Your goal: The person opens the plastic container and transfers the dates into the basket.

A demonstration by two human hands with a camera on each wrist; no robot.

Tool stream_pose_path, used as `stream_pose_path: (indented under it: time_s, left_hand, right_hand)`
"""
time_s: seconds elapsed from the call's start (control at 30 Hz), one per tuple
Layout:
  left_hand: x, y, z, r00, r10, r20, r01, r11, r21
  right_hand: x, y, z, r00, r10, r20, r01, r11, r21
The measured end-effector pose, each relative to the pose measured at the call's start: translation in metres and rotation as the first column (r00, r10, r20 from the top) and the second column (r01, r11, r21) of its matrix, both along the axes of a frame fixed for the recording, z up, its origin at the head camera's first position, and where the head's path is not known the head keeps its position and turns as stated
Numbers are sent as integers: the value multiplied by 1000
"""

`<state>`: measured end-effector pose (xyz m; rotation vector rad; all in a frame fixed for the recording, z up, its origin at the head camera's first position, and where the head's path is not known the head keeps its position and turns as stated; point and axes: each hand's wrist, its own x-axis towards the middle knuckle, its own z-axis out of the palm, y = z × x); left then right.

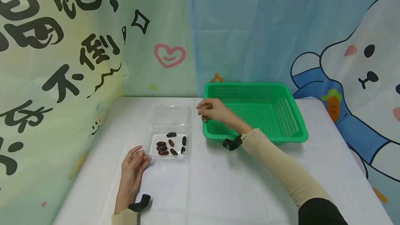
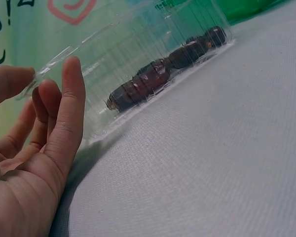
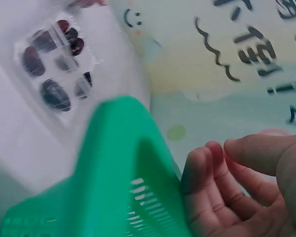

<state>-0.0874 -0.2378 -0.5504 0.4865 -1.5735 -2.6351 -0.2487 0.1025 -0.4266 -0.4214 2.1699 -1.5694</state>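
Note:
Several dark brown dates (image 1: 162,148) lie in the base of a clear plastic box (image 1: 170,158) whose lid (image 1: 172,116) is folded back. My left hand (image 1: 135,168) is at the box's near left corner; in the left wrist view, thumb and fingers pinch its rim. Over the left rim of a green perforated basket (image 1: 250,139) is my right hand (image 1: 215,111). Its fingers are curled and the thumb tip meets the fingertips in the right wrist view. Nothing shows between them.
A white cloth (image 1: 218,186) covers the table. The basket stands at the back right, to the right of the box. Printed curtains (image 1: 243,27) hang behind the table and along its left side. Each wrist wears a black camera (image 1: 232,143).

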Motion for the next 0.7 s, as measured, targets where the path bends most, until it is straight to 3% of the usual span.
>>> stream_pose_path:
  time_s: [0.13, 0.33, 0.53, 0.7]
  left_hand:
    - [1, 1, -1, 1000, -9, 10, 9, 1000, 5]
    - [-1, 0, 0, 1000, -11, 10, 11, 1000, -24]
    - [-3, 0, 1, 1000, -12, 20, 12, 999, -37]
    - [-2, -2, 4, 1000, -15, 10, 15, 999, -44]
  right_hand:
    - [13, -16, 0, 984, 111, -139, -101, 992, 77]
    - [28, -42, -5, 918, 308, -250, -261, 943, 205]
    - [36, -73, -16, 862, 400, -313, -318, 906, 280]
    - [40, -101, -30, 843, 428, -325, -332, 891, 311]
